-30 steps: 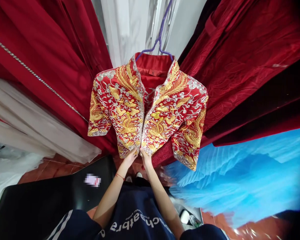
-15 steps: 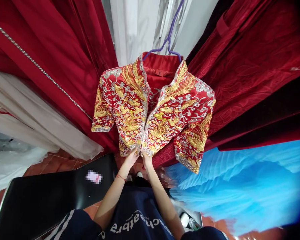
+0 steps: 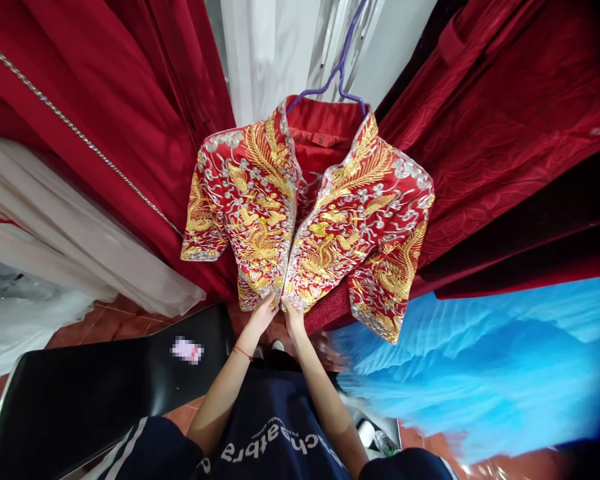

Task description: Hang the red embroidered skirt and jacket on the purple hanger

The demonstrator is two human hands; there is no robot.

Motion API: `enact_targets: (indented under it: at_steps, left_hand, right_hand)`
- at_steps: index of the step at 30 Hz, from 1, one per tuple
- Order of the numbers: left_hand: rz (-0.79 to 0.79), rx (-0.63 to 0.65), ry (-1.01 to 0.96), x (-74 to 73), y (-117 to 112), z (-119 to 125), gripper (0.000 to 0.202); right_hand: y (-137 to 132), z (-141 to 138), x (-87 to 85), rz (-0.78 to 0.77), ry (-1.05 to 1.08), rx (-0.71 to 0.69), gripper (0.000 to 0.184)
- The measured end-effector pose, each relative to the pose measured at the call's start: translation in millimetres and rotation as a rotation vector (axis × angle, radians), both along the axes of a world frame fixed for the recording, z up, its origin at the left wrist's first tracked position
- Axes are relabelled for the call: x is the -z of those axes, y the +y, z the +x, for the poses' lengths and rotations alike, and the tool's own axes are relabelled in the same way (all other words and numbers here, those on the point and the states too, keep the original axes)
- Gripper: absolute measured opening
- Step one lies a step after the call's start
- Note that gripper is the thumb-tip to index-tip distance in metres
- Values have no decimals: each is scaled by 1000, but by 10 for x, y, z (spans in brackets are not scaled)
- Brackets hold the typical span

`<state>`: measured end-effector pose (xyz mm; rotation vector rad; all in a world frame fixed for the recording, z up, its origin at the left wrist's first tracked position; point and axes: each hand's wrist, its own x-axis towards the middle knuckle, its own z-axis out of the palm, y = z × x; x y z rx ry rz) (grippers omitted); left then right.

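In front of me hangs a short-sleeved red jacket (image 3: 325, 250), covered in gold and silver embroidery, on a purple hanger (image 3: 341, 67). Its collar stands up, and a small red size label (image 3: 325, 140) shows inside the neck. The two front edges part at the neck and run together towards the hem. My left hand (image 3: 263, 313) is closed on the bottom corner of the left front panel. Close beside it, my right hand (image 3: 293, 315) pinches the bottom corner of the other panel. The fingertips behind the cloth are hidden.
Red garments (image 3: 145, 87) hang on the left, with more dark red ones (image 3: 510, 127) on the right. White fabric (image 3: 265, 60) hangs behind. A black bench (image 3: 95, 380) with a blurred-out item (image 3: 187, 350) stands lower left. Blue ruffled fabric (image 3: 480, 360) spreads at lower right.
The jacket's collar and shoulders sit slightly higher in view and the neck looks a little wider. Both hands keep their hold at the hem, almost unmoved.
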<state>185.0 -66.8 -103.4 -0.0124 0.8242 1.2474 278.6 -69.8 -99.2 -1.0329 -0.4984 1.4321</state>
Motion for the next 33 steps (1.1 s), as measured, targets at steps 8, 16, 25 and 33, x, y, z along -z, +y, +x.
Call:
enact_targets:
  at_steps: [8, 16, 25, 33]
  left_hand:
    - [12, 5, 4, 54, -6, 62, 14]
    - [16, 13, 2, 85, -20, 136, 16]
    - [10, -20, 41, 116, -56, 134, 16]
    - [30, -51, 109, 80, -85, 120, 20]
  right_hand:
    - [-53, 43, -41, -20, 3, 27, 48]
    - [-87, 89, -167, -12, -14, 38, 49]
    - [-57, 65, -192, -16, -24, 36, 48]
    - [-27, 15, -181, -18, -16, 25, 48]
